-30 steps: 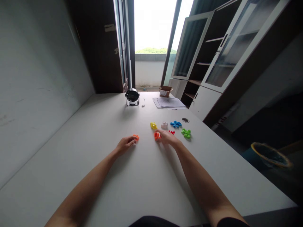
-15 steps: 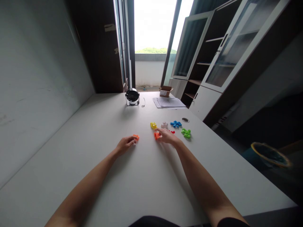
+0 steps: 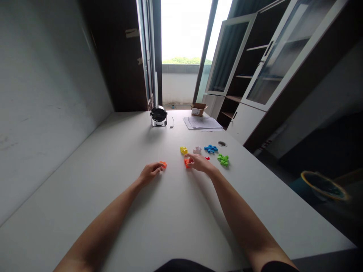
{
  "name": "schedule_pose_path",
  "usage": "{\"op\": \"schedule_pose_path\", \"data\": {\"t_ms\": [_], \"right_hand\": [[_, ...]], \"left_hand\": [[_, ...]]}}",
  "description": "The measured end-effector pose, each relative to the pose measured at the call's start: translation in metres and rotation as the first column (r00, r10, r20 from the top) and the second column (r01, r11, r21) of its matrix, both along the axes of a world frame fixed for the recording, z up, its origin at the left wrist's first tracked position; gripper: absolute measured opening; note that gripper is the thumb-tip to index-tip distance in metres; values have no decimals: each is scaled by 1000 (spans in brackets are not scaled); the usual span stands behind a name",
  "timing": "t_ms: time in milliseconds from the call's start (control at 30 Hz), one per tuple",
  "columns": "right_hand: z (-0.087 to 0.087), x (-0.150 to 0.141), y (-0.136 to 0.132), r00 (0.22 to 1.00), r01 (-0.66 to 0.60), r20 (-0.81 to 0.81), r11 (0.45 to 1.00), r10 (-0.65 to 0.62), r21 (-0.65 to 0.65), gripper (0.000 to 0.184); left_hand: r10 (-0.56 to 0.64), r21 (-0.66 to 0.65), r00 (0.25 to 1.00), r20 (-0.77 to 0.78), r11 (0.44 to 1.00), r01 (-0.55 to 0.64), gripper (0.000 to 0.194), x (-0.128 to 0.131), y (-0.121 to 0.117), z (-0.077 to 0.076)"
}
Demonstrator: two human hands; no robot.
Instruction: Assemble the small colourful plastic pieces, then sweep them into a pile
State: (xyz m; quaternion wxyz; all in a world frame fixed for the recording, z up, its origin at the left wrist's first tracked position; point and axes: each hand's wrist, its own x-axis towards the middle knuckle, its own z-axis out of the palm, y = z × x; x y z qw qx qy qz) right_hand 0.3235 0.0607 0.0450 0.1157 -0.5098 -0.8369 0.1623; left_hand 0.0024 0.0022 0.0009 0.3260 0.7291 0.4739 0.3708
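And here comes daylight, pouring through the opening [image 3: 184, 32], blown out to pure white! The tabletop [image 3: 170, 226] pales at its far end, greys nearer, soft shadows trailing below the left hand [image 3: 149, 173] and right hand [image 3: 199, 163]. Out right, murk: the yellow-rimmed bin [image 3: 302, 186] looks smeared, the cabinet [image 3: 246, 122] leaning with wide-angle stretch.

At the far end of the white surface [image 3: 124, 143] stands a round black device in a silver bracket [image 3: 159, 114], with a thin cord [image 3: 172, 122] just beside it. To the right, an open cardboard box [image 3: 196, 112] sits behind loose paper sheets [image 3: 204, 122]. Beyond are a balcony parapet [image 3: 179, 84] and a glass-doored cabinet [image 3: 249, 118]; a yellow-rimmed bin [image 3: 301, 186] is at the lower right.
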Motion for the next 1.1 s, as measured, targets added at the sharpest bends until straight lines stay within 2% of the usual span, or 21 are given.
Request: {"op": "schedule_pose_path", "data": {"t_ms": [200, 333, 533, 633, 867, 1100], "right_hand": [[1, -1, 1, 1000, 9, 25, 1000, -8, -18, 43], [3, -3, -2, 1000, -9, 6, 1000, 9, 4, 43], [15, -9, -10, 999, -5, -47, 994, 10, 108, 28], [16, -18, -13, 998, 10, -69, 987, 0, 157, 21], [-6, -65, -33, 982, -123, -116, 972, 148, 201, 18], [-25, -93, -52, 975, -123, -158, 969, 159, 216, 27]], "left_hand": [[81, 165, 984, -158, 985, -55, 25, -2, -1, 4], [111, 277, 953, -281, 960, -31, 29, -3, -1, 4], [65, 305, 931, -360, 951, 51, 37, -1, 0, -1], [75, 317, 925, -371, 947, 51, 34, -1, -1, -1], [119, 357, 903, -414, 933, 41, 19, -1, -5, 9], [115, 377, 886, -448, 924, 71, 21, -1, -6, 12]]}}
